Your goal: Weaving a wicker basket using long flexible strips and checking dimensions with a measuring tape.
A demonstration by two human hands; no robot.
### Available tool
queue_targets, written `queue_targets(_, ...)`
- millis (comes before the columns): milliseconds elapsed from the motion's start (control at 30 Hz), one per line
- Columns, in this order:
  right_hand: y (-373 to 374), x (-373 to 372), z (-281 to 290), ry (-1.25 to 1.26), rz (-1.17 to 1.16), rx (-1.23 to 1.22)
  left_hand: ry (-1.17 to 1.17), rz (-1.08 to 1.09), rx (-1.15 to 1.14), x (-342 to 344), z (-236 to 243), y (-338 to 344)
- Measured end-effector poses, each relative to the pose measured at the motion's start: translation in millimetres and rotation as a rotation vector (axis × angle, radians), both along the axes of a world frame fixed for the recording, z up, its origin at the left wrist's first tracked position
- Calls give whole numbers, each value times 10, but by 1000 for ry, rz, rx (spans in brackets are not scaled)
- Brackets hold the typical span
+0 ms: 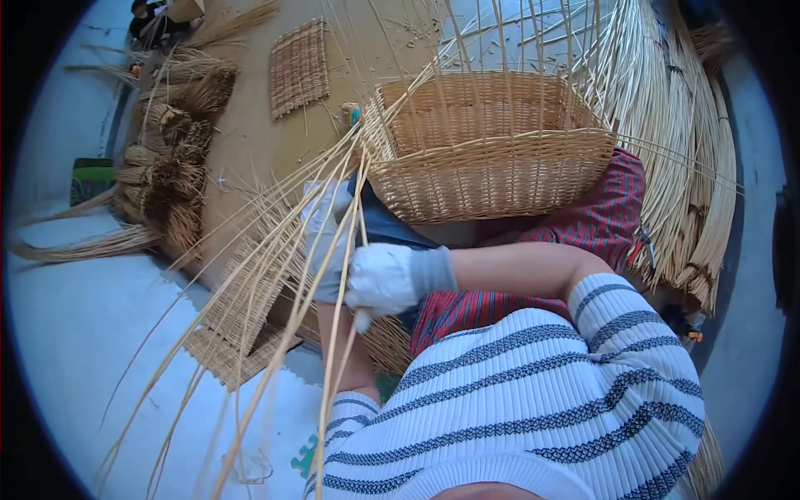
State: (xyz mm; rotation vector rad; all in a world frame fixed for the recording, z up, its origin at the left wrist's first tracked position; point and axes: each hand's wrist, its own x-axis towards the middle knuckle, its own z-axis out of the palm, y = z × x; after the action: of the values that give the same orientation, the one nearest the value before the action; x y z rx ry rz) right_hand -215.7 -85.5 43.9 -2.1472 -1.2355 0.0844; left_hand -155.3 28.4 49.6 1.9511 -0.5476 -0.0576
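Over the person's legs [607, 190], the woven basket [500, 179] is set; near its left end, long canes [327, 392] are held by the curled right hand [385, 279]; the left hand's [327, 237] grip cannot be told.

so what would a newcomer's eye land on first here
Probably the big woven basket at upper centre. Next, the gloved hands below its left end, among pale strands fanning toward the lower left. Then the bundles of stalks at upper right.
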Motion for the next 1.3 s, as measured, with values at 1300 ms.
queue_targets(1300, -1495, 1593, 157, 23, -1073, 495, 330, 349, -51, 801, -1639, -630)
